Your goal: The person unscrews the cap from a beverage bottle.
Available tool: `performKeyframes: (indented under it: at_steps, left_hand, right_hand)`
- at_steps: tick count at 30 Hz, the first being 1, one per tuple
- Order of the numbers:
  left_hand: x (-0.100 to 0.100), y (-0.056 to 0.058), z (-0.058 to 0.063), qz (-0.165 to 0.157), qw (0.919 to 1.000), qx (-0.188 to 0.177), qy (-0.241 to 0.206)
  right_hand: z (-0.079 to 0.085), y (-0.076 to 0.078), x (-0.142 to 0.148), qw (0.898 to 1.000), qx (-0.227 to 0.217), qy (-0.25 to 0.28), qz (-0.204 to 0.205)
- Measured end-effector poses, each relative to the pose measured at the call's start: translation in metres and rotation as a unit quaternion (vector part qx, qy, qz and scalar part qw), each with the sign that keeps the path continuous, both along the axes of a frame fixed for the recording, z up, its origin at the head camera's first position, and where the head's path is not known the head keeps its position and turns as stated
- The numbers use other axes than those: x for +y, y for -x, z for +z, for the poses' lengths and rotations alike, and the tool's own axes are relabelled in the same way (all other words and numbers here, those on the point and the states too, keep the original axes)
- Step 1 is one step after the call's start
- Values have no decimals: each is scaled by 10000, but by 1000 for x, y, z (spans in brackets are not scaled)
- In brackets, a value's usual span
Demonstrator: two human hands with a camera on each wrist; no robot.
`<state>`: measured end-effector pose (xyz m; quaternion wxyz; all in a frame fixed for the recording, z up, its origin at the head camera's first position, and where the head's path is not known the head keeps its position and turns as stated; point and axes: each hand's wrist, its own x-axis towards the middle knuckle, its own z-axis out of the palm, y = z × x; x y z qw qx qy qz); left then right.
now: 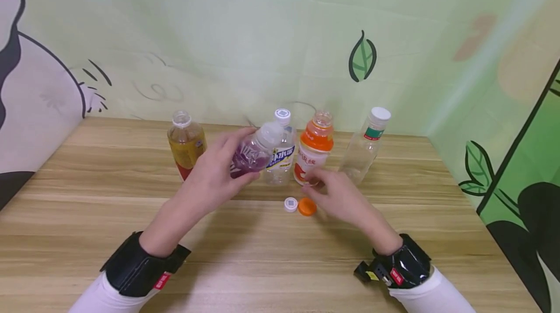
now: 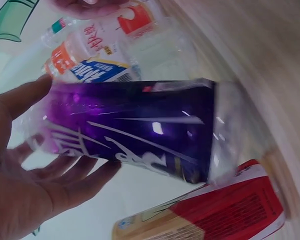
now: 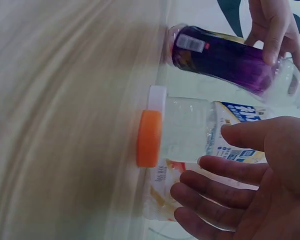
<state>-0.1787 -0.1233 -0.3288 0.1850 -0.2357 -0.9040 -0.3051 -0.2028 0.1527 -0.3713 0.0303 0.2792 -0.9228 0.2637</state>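
My left hand (image 1: 214,169) grips a clear bottle with a purple label (image 2: 135,130), fingers and thumb around its upper part. In the head view the bottle tilts, its whitish top toward the right; whether a cap is on it I cannot tell. My right hand (image 1: 339,196) holds nothing, its fingers loosely bent above the table in the right wrist view. Close to it lie an orange cap (image 1: 307,206) and a white cap (image 1: 290,204), side by side. Just behind stand an uncapped bottle with an orange and white label (image 1: 311,155) and a white-capped clear bottle (image 1: 280,177).
An uncapped bottle with a yellow and red label (image 1: 187,145) stands at the left. On the right, a clear bottle with a white cap (image 1: 362,150) stands behind my right hand. The wooden table (image 1: 262,269) ends at a printed backdrop (image 1: 245,50).
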Motion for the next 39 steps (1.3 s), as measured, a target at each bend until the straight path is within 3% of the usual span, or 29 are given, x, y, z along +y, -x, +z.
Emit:
performKeyframes:
  at_steps: [5,13,24,39]
  left_hand:
    - [1,-5,5,-181,9984,-339,411]
    - [4,-11,6,-272,9945,-511,869]
    - [6,-13,7,-437,9902,-530,1212]
    - [12,-20,6,-574,9846,-379,1608]
  right_hand:
    - [5,-5,-3,9997,40,210,141]
    - [16,-15,-10,9947,27,945,402]
    - [25,-24,-17,9731,391,2202,552]
    - [28,-27,-17,9728,424,2214,537]
